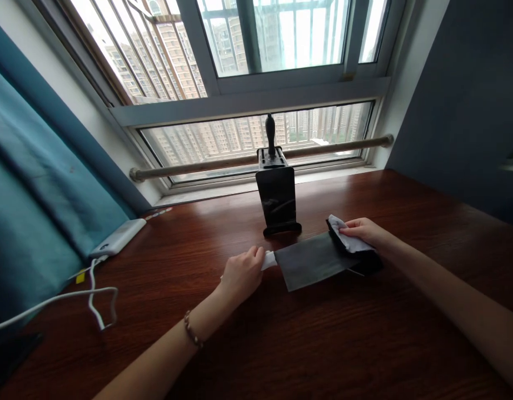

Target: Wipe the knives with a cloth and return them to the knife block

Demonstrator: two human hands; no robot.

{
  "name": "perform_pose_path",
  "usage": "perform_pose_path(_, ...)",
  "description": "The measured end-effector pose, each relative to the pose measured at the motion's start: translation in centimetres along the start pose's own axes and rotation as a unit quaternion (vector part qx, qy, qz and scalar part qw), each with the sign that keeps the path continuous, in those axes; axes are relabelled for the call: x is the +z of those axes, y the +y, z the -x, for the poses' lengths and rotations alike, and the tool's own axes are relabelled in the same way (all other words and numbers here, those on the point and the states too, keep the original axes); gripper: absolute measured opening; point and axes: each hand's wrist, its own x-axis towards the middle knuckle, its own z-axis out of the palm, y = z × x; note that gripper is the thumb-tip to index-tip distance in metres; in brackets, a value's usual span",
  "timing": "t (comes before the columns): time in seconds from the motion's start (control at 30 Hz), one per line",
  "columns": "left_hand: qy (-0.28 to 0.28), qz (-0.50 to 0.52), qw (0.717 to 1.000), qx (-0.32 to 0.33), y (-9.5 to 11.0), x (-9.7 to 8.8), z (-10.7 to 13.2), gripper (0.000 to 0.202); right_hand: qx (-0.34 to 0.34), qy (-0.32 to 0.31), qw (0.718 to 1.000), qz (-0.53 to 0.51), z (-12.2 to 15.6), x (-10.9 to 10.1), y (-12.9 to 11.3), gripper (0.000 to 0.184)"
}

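The cleaver [304,262] is over the table [214,355], cloth [351,241] at its far end; work looks unfinished (how much is done doesn't show). The left hand [243,270] wraps the handle [269,260]; the right hand's [365,231] fingers pinch the cloth. Beyond stands the block [277,197].

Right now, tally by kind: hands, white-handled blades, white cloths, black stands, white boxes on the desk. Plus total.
Hands: 2, left hand and right hand
White-handled blade: 1
White cloth (might be paper): 1
Black stand: 1
White box: 1
Total: 6
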Motion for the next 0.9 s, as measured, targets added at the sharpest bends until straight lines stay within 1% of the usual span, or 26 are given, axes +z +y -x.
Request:
perform_pose_path(0.07, -0.011, 0.012, 1.0, -0.002, 0.1, 0.4, 0.0, 0.019, 0.041, -0.003, 0.998, -0.036, 0.1, 0.2, -0.1, 0.005)
perform_pose_path(0.1, -0.012, 0.02, 1.0, 0.0, 0.1, 0.7, 0.0, 0.018, 0.048, 0.0, 0.998, -0.041, 0.2, 0.2, -0.1, 0.005)
perform_pose_path(0.23, -0.017, 0.048, 0.999, 0.011, 0.4, 1.4, 0.0, 0.017, 0.032, 0.015, 0.999, -0.01, -0.1, 0.2, 0.3, 0.006)
perform_pose_path(0.37, -0.023, 0.068, 0.997, 0.021, 1.0, 1.8, -0.2, 0.021, 0.009, 0.039, 0.999, 0.024, -1.0, -0.5, 1.0, 0.008)
perform_pose_path(0.47, -0.026, 0.075, 0.997, 0.024, 1.3, 1.9, -0.3, 0.023, -0.005, 0.063, 0.996, 0.067, -1.7, -1.1, 1.5, 0.013)
perform_pose_path(0.57, -0.025, 0.072, 0.997, 0.026, 1.4, 1.9, -0.4, 0.023, -0.007, 0.074, 0.991, 0.108, -2.0, -1.4, 1.9, 0.018)
perform_pose_path(0.63, -0.025, 0.069, 0.997, 0.026, 1.5, 1.8, -0.4, 0.023, -0.015, 0.089, 0.983, 0.157, -2.0, -1.6, 1.8, 0.02)
perform_pose_path(0.7, -0.026, 0.069, 0.997, 0.025, 1.5, 1.8, -0.4, 0.023, -0.049, 0.133, 0.962, 0.234, -1.7, -2.0, 1.4, 0.022)
perform_pose_path(0.73, -0.027, 0.069, 0.997, 0.025, 1.5, 1.8, -0.4, 0.024, -0.081, 0.173, 0.942, 0.276, -1.4, -2.2, 1.0, 0.022)
perform_pose_path(0.77, -0.028, 0.069, 0.997, 0.026, 1.5, 1.8, -0.4, 0.023, -0.123, 0.223, 0.915, 0.314, -1.0, -2.4, 0.5, 0.022)
perform_pose_path(0.83, -0.025, 0.065, 0.997, 0.032, 1.5, 1.8, -0.4, 0.023, -0.226, 0.318, 0.845, 0.366, 0.0, -2.2, -0.3, 0.022)
perform_pose_path(0.87, -0.024, 0.06, 0.997, 0.035, 1.5, 1.8, -0.4, 0.022, -0.281, 0.346, 0.812, 0.377, 0.6, -1.8, -0.5, 0.023)
perform_pose_path(0.9, -0.022, 0.053, 0.998, 0.038, 1.5, 1.9, -0.4, 0.022, -0.335, 0.349, 0.788, 0.381, 1.2, -1.1, -0.6, 0.024)
